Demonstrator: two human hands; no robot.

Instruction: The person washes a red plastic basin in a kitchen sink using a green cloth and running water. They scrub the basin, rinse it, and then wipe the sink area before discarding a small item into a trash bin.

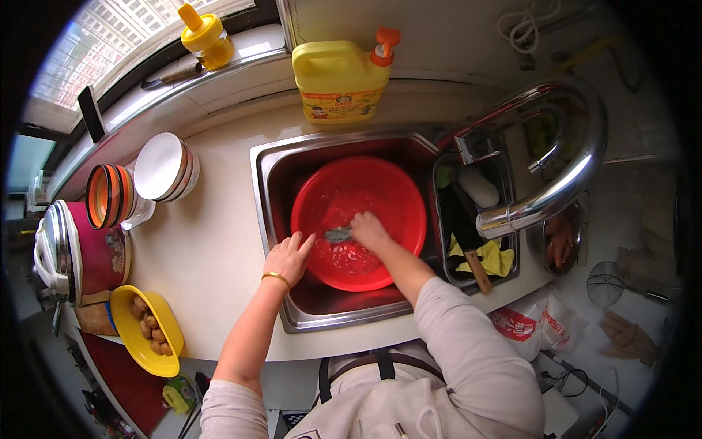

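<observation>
A round red plastic basin (403,192) holding water sits inside the stainless steel sink (351,324). My right hand (371,231) is over the basin, its fingers closed on a small greyish thing (338,235), perhaps a scrubber or cloth; blur hides what it is. My left hand (289,256), with a gold bangle at the wrist, rests at the basin's left rim, fingers apart and nothing held. Ripples show on the water near both hands.
A chrome faucet (570,184) arches over the right side basket (515,269), which holds a wooden-handled knife (478,271) and a yellow cloth (496,258). Stacked bowls (160,166) stand left, above a yellow tub (173,324) of potatoes. Behind the sink is a yellow jug (337,71).
</observation>
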